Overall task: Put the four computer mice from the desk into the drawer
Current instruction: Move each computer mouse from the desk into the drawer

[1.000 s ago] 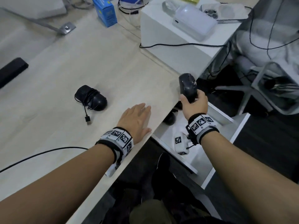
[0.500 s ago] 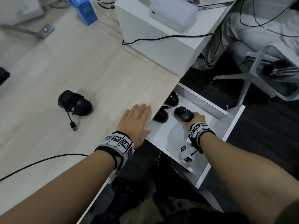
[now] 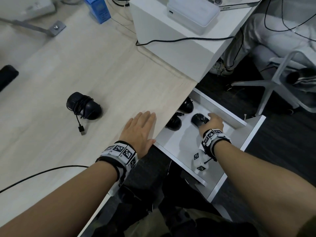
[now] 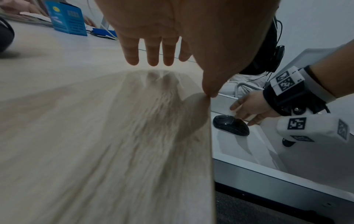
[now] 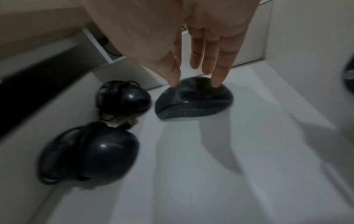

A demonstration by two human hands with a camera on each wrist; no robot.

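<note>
One black corded mouse (image 3: 83, 106), its cable wound around it, lies on the wooden desk (image 3: 102, 65). The white drawer (image 3: 172, 142) stands pulled out under the desk edge. It holds two corded mice (image 3: 187, 105) (image 3: 173, 122) and a flatter black mouse (image 3: 199, 119). My right hand (image 3: 213, 120) is low in the drawer; in the right wrist view its straight fingers (image 5: 197, 60) touch the top of the flat mouse (image 5: 193, 101), which rests on the drawer floor. My left hand (image 3: 140, 130) lies flat on the desk by the edge, holding nothing.
A white box unit (image 3: 171, 40) with a white device (image 3: 193, 12) on top stands on the desk's far right. A blue carton (image 3: 99, 9) is at the back, a black cable (image 3: 42, 173) crosses the near desk, and a chair base (image 3: 273, 82) stands beyond the drawer.
My right hand carried the flat black mouse down from above the desk edge into the drawer and set it on the floor; its fingers have straightened. The left hand has stayed put.
</note>
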